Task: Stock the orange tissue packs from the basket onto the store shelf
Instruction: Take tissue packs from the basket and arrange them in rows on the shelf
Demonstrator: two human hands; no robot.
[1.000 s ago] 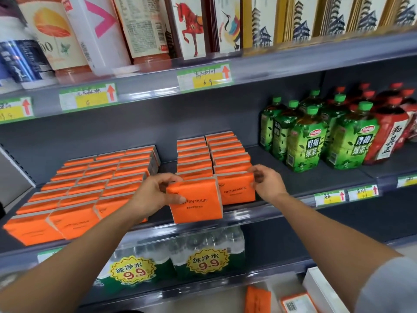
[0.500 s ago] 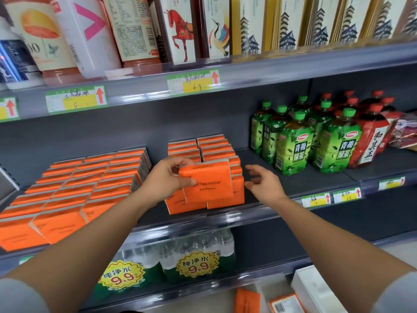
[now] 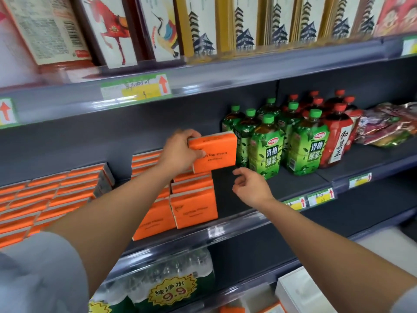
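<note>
Holding: left hand [image 3: 180,152] grips tissue pack [image 3: 214,154] upright over the stocked row [image 3: 193,199], matching its neighbours.
Waiting: right hand [image 3: 252,188], fingers [image 3: 242,172] relaxed, empty.

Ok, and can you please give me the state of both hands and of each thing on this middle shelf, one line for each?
left hand, grips one orange pack by its left end.
right hand, open, holds nothing, below that pack.
held pack, upright, lifted above the front packs.
shelf packs, standing upright in rows.
green bottles, upright, caps on.
red bottles, upright, caps on.
snack bags, lying down in a heap.
</note>
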